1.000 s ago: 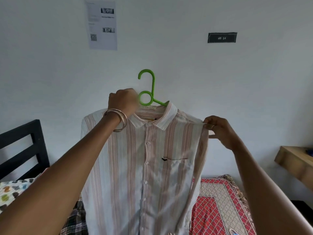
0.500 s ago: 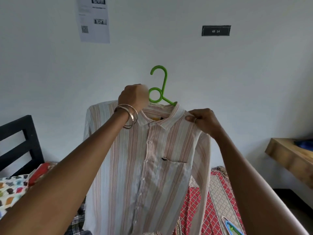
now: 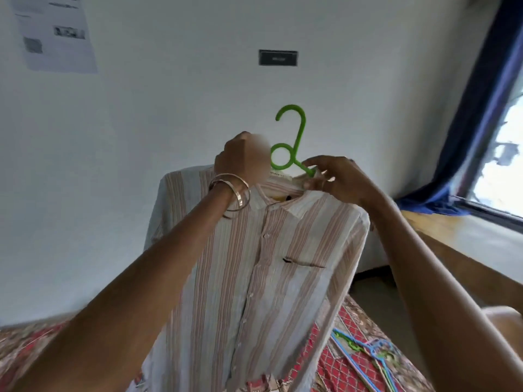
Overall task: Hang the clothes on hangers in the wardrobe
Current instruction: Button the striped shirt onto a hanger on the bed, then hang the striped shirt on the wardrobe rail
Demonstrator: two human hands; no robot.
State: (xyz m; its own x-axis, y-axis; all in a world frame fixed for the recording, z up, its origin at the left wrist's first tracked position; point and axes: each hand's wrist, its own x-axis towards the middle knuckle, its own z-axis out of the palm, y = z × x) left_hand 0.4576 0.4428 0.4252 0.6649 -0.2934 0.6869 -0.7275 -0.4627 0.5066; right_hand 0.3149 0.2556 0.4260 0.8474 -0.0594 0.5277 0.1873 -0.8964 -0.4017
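we see a striped shirt (image 3: 254,273), pale with reddish-brown vertical bands, buttoned down the front, with a chest pocket and a turned-down collar, held up in mid-air before a white wall (image 3: 158,114). it hangs on a green hanger (image 3: 288,148) whose hook and loop rise clear above the collar; the hanger's arms are hidden inside the shoulders. the left hand (image 3: 240,162), with bangles (image 3: 235,190) on the wrist, is raised at the left of the collar, its grip closed at the hanger's neck as far as we can judge, since that area is blurred. the right hand (image 3: 336,179) pinches the collar's right side, fingers curled on the cloth just beside the hanger's sloping arm.

both forearms cross the lower view and cover part of the shirt front and the bed (image 3: 365,343) behind it. the bed carries a red patterned cover; on it, at lower right, lie several spare hangers (image 3: 368,352), blue and green, tangled together. on the wall we note a printed sheet (image 3: 53,32) at upper left and a small dark plate (image 3: 278,58) above the hanger. at right, a dark blue curtain (image 3: 481,114) hangs beside a bright window (image 3: 503,154), with a wooden worktop (image 3: 452,244) below it.
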